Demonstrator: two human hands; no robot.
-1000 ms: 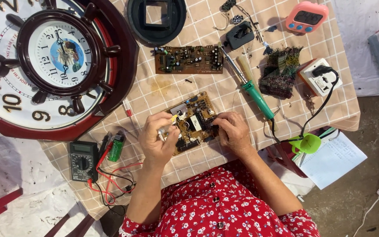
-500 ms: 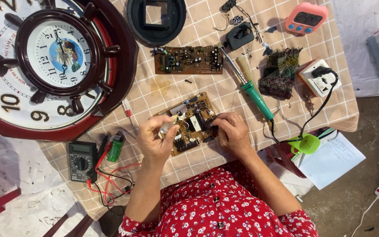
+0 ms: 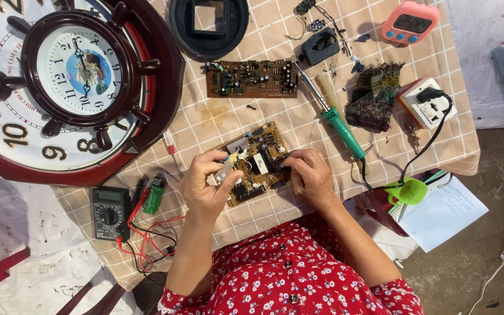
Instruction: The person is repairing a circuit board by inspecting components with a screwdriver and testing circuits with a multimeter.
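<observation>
- Currently, left hand (image 3: pixel 205 189) is curled shut around a small pale tube-like item (image 3: pixel 227 168), pinched between thumb and fingers; its tip rests over the left part of the circuit board (image 3: pixel 258 162). What the item is exactly cannot be told.
- Right hand (image 3: pixel 307 174) lies on the right edge of the same board, fingers bent and pressing on it, not wrapped around anything.
- Circuit board is brown, tilted on the checked tablecloth (image 3: pixel 217 119), directly in front of the person, between the two hands.
- Second circuit board (image 3: pixel 252 77) lies flat farther up the table, well apart from the hands.
- Soldering iron (image 3: pixel 336 119) with green handle lies just right of the held board, not touched.
- Multimeter (image 3: pixel 111 213) with red leads sits left of the left forearm, a green lighter (image 3: pixel 154 195) beside it.
- Large wall clock (image 3: pixel 71 81) covers the upper left of the table.
- Pink timer (image 3: pixel 410 23) and white power socket (image 3: pixel 427 105) sit at the right side.
</observation>
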